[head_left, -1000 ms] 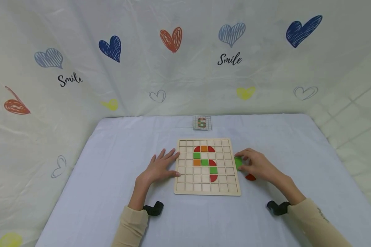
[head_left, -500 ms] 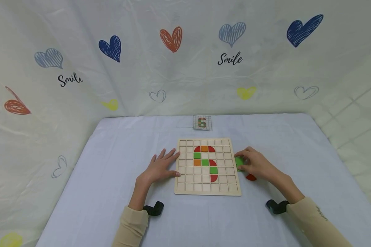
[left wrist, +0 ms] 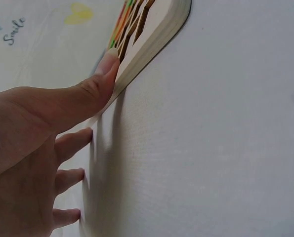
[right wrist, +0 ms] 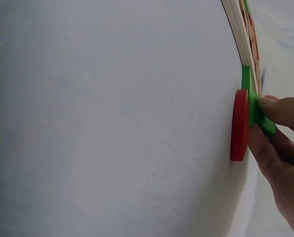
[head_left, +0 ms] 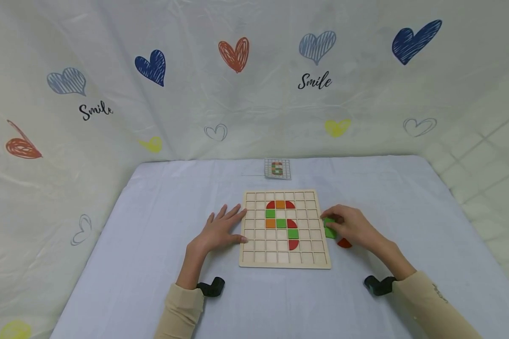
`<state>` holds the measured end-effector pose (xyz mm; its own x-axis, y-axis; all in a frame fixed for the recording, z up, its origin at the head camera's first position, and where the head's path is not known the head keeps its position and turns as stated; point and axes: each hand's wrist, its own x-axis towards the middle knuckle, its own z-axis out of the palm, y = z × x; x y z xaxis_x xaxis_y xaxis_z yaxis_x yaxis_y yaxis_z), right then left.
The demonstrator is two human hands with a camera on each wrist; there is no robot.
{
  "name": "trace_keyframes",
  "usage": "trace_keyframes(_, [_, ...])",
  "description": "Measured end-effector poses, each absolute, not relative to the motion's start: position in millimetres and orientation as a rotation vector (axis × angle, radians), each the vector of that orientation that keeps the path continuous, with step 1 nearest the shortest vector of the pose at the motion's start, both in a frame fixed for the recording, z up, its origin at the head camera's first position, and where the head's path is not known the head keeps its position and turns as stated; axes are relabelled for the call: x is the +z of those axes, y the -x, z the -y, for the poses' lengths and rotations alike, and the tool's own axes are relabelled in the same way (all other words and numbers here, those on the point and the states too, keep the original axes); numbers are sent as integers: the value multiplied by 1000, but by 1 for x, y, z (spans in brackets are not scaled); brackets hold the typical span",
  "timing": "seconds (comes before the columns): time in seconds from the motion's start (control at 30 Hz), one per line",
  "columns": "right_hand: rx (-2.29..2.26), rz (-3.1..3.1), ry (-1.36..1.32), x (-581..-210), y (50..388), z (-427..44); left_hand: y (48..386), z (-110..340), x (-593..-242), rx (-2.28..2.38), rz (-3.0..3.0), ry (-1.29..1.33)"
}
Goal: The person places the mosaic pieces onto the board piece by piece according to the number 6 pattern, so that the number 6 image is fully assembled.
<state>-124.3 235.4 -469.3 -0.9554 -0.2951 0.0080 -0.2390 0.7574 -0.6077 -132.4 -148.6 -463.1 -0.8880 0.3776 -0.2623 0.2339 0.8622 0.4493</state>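
A wooden grid board (head_left: 258,245) lies flat on the table, with several red, orange and green tiles (head_left: 281,223) set in its squares in a bent line. My left hand (head_left: 218,231) is spread at the board's left side, its thumb (left wrist: 105,69) resting on the edge. To the right of the board, my right hand (head_left: 355,227) pinches a green tile (right wrist: 266,123) between thumb and fingers. Another green tile (right wrist: 246,76) lies under it against the board's edge. A red rounded piece (right wrist: 239,126) sits beside them, partly under the hand in the head view.
Behind the board lies a small card (head_left: 277,168) printed with a coloured figure on a grid. White cloth covers the table (head_left: 186,188), and a curtain (head_left: 271,108) with hearts hangs behind it. Both wrists wear black cameras (head_left: 212,286).
My right hand has shifted slightly at the green tiles, and more of the lower tile shows beside the board. The left hand and the board have stayed put.
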Motion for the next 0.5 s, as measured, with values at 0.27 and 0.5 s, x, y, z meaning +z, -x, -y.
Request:
trace_keyframes(0.27, [-978, -2870, 439, -466, 121, -239, 132, 148, -464, 579, -2689, -450])
trace_keyframes(0.5, [-1019, -2836, 355, -463, 119, -239, 133, 149, -465, 579, -2695, -458])
